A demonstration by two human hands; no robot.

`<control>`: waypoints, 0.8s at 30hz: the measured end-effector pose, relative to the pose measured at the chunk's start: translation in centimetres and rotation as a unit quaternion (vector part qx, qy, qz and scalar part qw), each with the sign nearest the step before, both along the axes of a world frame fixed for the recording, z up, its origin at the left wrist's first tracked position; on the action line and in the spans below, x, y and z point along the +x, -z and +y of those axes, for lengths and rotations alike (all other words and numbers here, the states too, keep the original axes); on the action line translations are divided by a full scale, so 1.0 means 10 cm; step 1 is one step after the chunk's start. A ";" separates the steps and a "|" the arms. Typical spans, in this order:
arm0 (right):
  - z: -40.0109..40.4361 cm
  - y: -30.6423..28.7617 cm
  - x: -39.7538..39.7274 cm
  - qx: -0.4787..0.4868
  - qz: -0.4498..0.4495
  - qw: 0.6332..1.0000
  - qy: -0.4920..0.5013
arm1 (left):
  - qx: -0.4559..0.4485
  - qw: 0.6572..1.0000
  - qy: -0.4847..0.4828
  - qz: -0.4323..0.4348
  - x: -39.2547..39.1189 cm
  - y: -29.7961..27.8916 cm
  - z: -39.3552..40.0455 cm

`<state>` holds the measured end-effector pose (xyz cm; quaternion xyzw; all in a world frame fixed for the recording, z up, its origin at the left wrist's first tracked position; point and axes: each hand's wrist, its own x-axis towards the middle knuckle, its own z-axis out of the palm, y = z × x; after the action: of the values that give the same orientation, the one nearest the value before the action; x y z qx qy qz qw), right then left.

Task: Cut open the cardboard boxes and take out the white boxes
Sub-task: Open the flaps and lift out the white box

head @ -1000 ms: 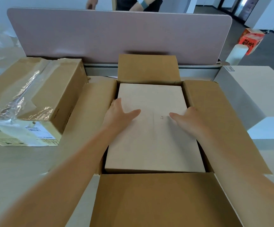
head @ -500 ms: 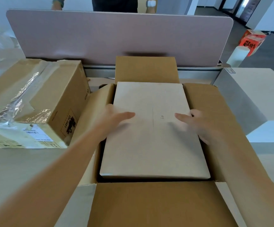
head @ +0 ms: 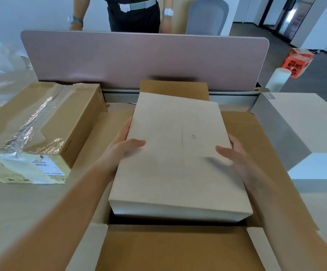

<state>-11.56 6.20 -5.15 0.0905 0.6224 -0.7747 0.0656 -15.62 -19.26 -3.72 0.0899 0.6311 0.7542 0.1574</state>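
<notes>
A flat white box (head: 178, 153) is lifted partway out of the open cardboard box (head: 256, 137), whose four flaps are spread wide. My left hand (head: 122, 145) grips the white box's left edge, thumb on top and fingers down the side. My right hand (head: 235, 155) grips the right edge the same way and is blurred. The white box's near end sits above the carton's dark opening and it tilts slightly.
A taped cardboard box (head: 41, 130) with a shipping label stands at the left. A pink desk divider (head: 139, 59) runs across the back, with a person (head: 133, 14) standing behind it. A white block (head: 305, 126) sits at the right, clear plastic wrap (head: 0, 63) far left.
Both hands slid from the top of the white box to its side edges and took hold. The white box has risen out of the carton toward me.
</notes>
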 end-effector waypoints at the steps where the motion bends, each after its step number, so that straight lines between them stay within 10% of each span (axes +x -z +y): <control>1: -0.01 0.01 0.00 0.004 -0.011 1.000 0.011 | -0.007 1.000 0.002 -0.004 -0.01 0.00 -0.01; 11: -0.13 -0.14 0.10 -0.002 0.027 1.000 -0.013 | -0.030 0.998 0.026 -0.047 0.05 -0.17 -0.10; 24: -0.15 -1.01 0.10 0.026 0.161 0.987 -0.001 | 0.001 0.994 0.004 0.108 0.10 -0.96 -0.10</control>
<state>-10.56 4.68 4.97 -0.0345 0.6451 -0.7624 -0.0373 -14.66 -20.27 5.83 0.1733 0.6433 0.7401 0.0916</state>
